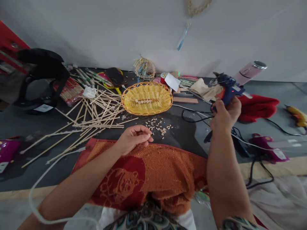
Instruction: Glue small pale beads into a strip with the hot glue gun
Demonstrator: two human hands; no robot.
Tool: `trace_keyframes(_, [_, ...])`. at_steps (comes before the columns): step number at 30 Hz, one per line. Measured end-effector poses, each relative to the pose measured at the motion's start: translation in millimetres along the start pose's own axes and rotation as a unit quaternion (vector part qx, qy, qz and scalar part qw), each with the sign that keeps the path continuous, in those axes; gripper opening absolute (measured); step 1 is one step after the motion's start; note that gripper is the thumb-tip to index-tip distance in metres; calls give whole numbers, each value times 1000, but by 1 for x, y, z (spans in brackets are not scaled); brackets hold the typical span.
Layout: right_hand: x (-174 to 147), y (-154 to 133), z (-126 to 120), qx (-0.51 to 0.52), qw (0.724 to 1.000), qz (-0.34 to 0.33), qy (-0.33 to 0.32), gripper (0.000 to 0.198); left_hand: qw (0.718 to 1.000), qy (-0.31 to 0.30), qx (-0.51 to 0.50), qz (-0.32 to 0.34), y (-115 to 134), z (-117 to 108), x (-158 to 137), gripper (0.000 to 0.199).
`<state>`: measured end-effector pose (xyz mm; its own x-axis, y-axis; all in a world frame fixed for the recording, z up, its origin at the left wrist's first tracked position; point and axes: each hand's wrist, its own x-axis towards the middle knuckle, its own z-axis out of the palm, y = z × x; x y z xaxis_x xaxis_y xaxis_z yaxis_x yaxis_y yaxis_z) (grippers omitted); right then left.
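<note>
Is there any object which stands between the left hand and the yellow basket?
Nothing tall is visible between the left hand and the yellow basket. Small pale pieces lie scattered on the table there, and one thin stick ends just left of them.

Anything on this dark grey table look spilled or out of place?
Short, pale, wood-like pieces lie scattered loose outside the oval yellow woven basket, and thin pale wooden sticks sprawl crisscross to its left. Both look untidy; whether they spilled, I cannot tell.
</note>
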<state>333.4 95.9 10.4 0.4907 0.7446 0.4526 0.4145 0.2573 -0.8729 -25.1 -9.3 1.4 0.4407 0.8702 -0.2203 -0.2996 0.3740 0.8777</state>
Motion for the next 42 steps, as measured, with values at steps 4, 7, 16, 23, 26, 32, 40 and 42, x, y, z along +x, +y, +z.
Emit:
trace_keyframes(4, [-18,-32,9,259,948,148,-113,19,1000,18,-14,4,3,-7,2,24])
trace_keyframes(7, [-39,-54,21,270,931,158,-188,21,999,29,-21,19,5,-12,3,23])
trace_keyframes(16, [-82,-74,35,240,852,129,-446,25,993,51,-90,52,8,-16,7,19])
trace_keyframes(23, [-85,-76,32,206,792,107,-564,24,989,59,-127,55,5,-23,8,18])
trace_keyframes(26, [-89,-81,33,190,786,120,-575,24,987,66,-131,60,4,-24,9,18])
trace_keyframes(32, [-92,-82,35,188,776,115,-591,23,988,66,-125,64,2,-25,8,18])
trace_keyframes(40, [-92,-82,35,159,775,95,-604,21,989,60,-121,60,2,-24,8,16])
trace_keyframes(42, [-92,-83,35,157,773,94,-608,21,989,60,-123,64,2,-24,8,16])
